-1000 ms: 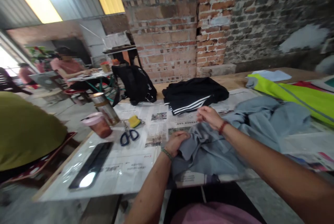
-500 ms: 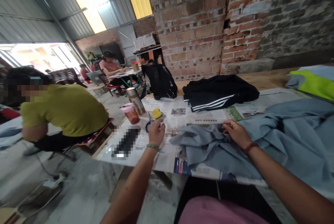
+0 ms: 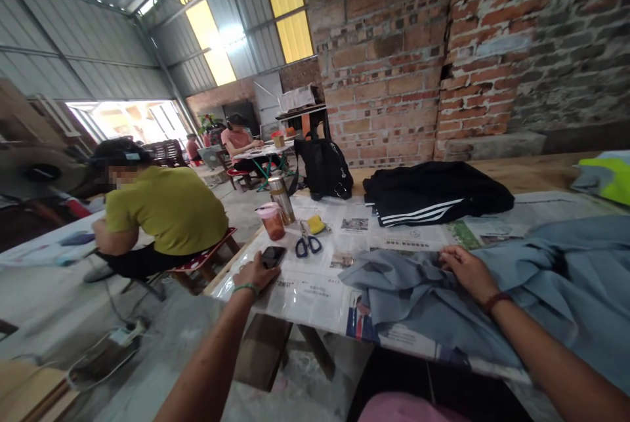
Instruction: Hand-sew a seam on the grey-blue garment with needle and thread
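Over the near end of a dark phone [image 3: 273,255] lies my left hand [image 3: 253,274], thumb on one edge and fingers at the other, gripping it on the table. Just right of it are scissors with dark blue handles [image 3: 308,247], beside a yellow thing [image 3: 315,224] whose kind I cannot make out. My right hand [image 3: 466,270] has its fingers bent together on a crumpled grey-blue cloth [image 3: 408,284], which spreads over the table's right side. The fingertips are partly hidden by the hand.
A pink-lidded cup [image 3: 272,221] and a steel flask [image 3: 281,199] stand past the phone. Farther back are a black backpack [image 3: 322,167] and black clothing with white stripes [image 3: 438,193]. Newspaper [image 3: 315,291] under clear plastic covers the table. A person in a green shirt [image 3: 172,209] sits left.
My left hand has moved left and nearer, from beside the scissors onto the phone. My right hand stays on the cloth. The head view has shifted left and up.
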Available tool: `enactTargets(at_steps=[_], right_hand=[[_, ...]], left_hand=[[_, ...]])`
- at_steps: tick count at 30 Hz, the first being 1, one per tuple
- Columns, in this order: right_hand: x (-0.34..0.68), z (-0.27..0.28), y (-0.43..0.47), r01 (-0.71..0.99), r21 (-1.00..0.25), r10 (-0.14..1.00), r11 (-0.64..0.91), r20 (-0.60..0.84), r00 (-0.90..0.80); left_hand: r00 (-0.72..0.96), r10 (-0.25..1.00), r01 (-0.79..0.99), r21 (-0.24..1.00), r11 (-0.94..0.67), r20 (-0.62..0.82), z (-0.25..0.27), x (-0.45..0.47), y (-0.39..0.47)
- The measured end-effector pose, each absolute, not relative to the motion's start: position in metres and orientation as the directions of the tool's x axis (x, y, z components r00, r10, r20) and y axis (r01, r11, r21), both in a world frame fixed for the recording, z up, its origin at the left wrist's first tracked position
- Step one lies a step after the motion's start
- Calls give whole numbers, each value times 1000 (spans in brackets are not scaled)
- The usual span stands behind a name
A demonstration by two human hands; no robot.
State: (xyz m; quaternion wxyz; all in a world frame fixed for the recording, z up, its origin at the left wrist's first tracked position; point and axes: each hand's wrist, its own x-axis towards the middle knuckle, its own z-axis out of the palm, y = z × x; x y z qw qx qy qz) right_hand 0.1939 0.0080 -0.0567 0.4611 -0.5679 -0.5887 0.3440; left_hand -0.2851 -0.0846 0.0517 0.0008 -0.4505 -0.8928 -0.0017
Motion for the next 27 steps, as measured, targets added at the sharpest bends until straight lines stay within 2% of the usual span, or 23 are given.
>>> enactTargets(at_steps=[15, 17, 20, 22, 24, 26, 27], right_hand=[[191, -57, 14, 302, -945, 985, 126, 156, 77], [191, -57, 14, 302, -945, 985, 123, 154, 79], [192, -58, 12, 305, -946, 986, 113, 144, 82], [192, -59, 12, 307, -946, 987, 102, 135, 87], [193, -61, 13, 312, -946, 987, 92, 127, 95], [193, -64, 14, 320, -944, 987, 86, 125, 104], [193, -65, 14, 324, -942, 986, 86, 127, 108]], left_hand=[[-597, 801, 800, -47, 599, 44, 55, -274, -76], [-598, 796, 798, -30, 602, 96, 55, -271, -85], [-529, 795, 835, 18, 550, 297, 47, -254, -109], [-431, 805, 897, 96, 431, 408, 36, -229, -131], [-322, 818, 940, 264, 216, 477, 24, -195, -159], [-254, 856, 858, 514, -15, 449, 17, -158, -189], [-158, 920, 760, 639, -118, 358, 17, -140, -206]])
